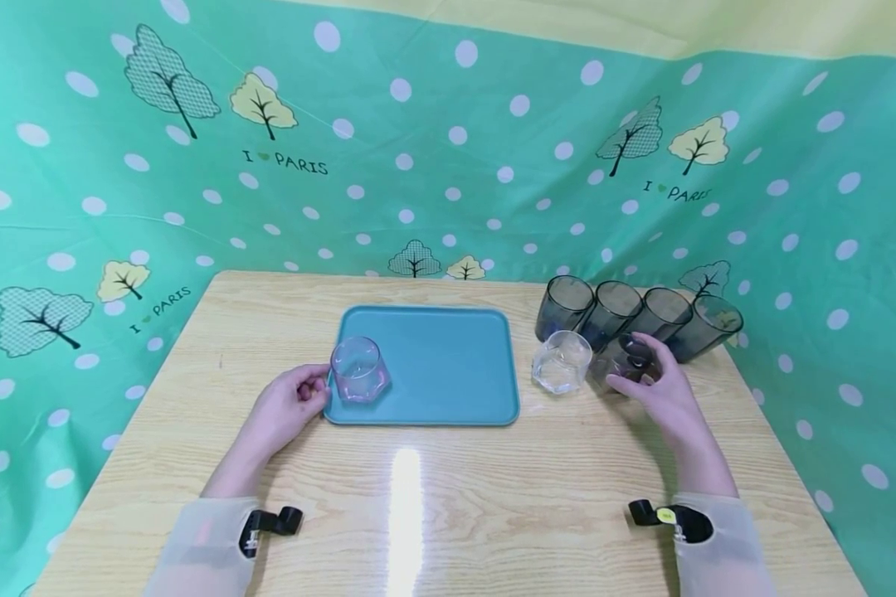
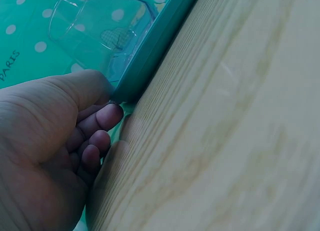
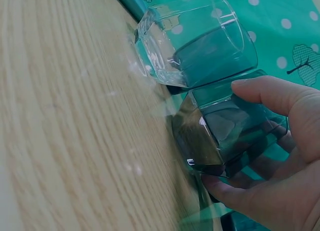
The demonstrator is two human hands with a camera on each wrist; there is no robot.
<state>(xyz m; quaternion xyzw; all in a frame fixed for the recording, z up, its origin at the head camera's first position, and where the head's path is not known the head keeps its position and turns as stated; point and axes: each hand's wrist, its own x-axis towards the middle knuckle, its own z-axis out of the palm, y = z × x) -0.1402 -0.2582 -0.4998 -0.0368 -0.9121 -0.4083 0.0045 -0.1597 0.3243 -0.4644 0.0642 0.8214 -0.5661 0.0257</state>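
Note:
At the left edge of a blue rectangular tray, my left hand pinches the rim between thumb and curled forefinger. A pinkish clear glass with a faceted base stands on the tray close to that hand; it also appears in the left wrist view as a clear glass. My right hand grips a smoky grey glass, thumb on one side and fingers on the other. Right beside this glass, on its left, is a colourless glass with a thick faceted base.
Several tall smoky tumblers stand in a row at the back right, just behind the right hand. Everything rests on a wood-grain table. A green polka-dot cloth hangs behind and along the sides.

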